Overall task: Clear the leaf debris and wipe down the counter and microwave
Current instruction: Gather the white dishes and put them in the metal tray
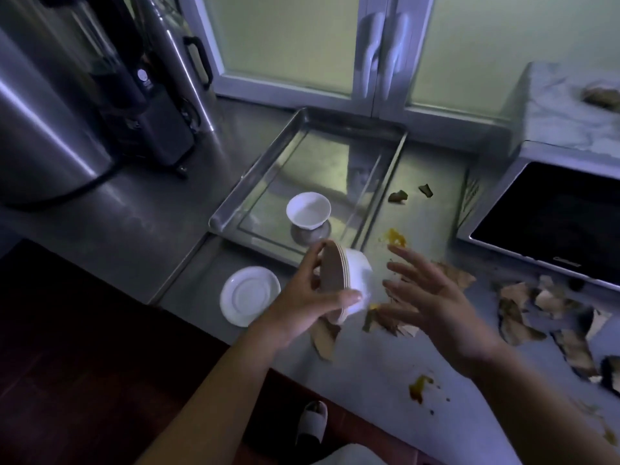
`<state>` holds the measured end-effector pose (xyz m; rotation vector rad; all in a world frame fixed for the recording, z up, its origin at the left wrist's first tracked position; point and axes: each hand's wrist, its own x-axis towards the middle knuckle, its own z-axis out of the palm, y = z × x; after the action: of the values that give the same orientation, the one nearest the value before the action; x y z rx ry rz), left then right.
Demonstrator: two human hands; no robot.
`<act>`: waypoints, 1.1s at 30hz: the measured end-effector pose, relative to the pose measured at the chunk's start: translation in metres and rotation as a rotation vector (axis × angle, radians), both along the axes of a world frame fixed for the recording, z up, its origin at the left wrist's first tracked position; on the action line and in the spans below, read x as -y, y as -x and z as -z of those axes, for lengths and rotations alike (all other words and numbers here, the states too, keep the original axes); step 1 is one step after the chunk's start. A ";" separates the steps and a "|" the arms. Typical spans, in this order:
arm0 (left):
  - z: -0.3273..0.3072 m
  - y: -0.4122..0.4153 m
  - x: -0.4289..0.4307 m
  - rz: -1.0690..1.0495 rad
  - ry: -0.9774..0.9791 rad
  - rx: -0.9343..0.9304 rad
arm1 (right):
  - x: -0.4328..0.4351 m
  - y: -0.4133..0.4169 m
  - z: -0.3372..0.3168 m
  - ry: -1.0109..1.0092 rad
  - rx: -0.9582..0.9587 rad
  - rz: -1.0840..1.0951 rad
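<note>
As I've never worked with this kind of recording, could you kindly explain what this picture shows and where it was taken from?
There is no machine here. A person is working with bare hands, and the single picture comes from a camera worn on the head, looking down. The left hand grips a stack of bowls, tipped on its side. The right hand is open, with its fingers spread above the counter. Dry leaf pieces and yellow stains lie on the counter near the microwave. A metal tray holds a small white cup, and a saucer sits on the counter beside the tray.
</note>
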<state>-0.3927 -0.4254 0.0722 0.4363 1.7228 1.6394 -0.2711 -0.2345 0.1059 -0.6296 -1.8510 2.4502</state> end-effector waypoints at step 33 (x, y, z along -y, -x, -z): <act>0.087 0.274 -0.110 0.488 1.125 -0.632 | 0.034 -0.034 0.031 0.056 0.540 0.716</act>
<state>-0.6670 -0.3157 -0.0152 0.7433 2.4005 0.0387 -0.2371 -0.2683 0.0747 -1.7279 -1.2961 1.9538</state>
